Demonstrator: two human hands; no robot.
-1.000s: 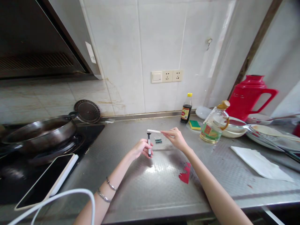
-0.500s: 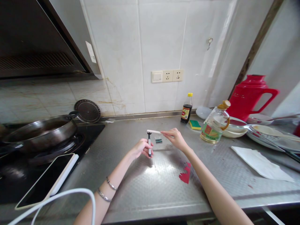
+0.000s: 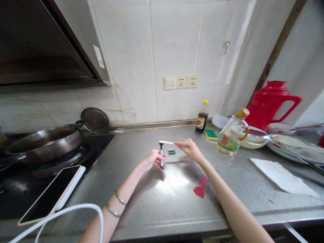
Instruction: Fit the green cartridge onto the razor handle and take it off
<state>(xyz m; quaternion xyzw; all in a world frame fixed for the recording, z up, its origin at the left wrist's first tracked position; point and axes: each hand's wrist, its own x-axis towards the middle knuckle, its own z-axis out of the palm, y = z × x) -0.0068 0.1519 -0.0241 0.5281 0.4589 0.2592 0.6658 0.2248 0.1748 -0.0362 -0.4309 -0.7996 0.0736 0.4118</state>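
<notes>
My left hand (image 3: 153,159) is closed around the grey and black handle of a razor (image 3: 161,158), held upright with its dark head on top. In my right hand (image 3: 190,149) a slim white stick (image 3: 167,142), shaped like a toothbrush, is pinched near its right end. It lies level, its left end over the razor's head and seemingly touching it; any bristles are too small to make out. Just behind the razor, a small clear pack with dark strips (image 3: 171,152), like spare blades, rests on the metal counter (image 3: 141,206).
A torn red scrap (image 3: 200,188) lies near my right forearm. Soy sauce bottle (image 3: 201,118), sponge (image 3: 211,134), oil jug (image 3: 231,136), red thermos (image 3: 272,104) and white napkin (image 3: 283,177) stand or lie rightward. A pan (image 3: 45,141), phone (image 3: 48,195) and white cable (image 3: 76,206) are left.
Both hands keep nearly the same pose, with the white stick still across the razor's head. The whole view has shifted very slightly.
</notes>
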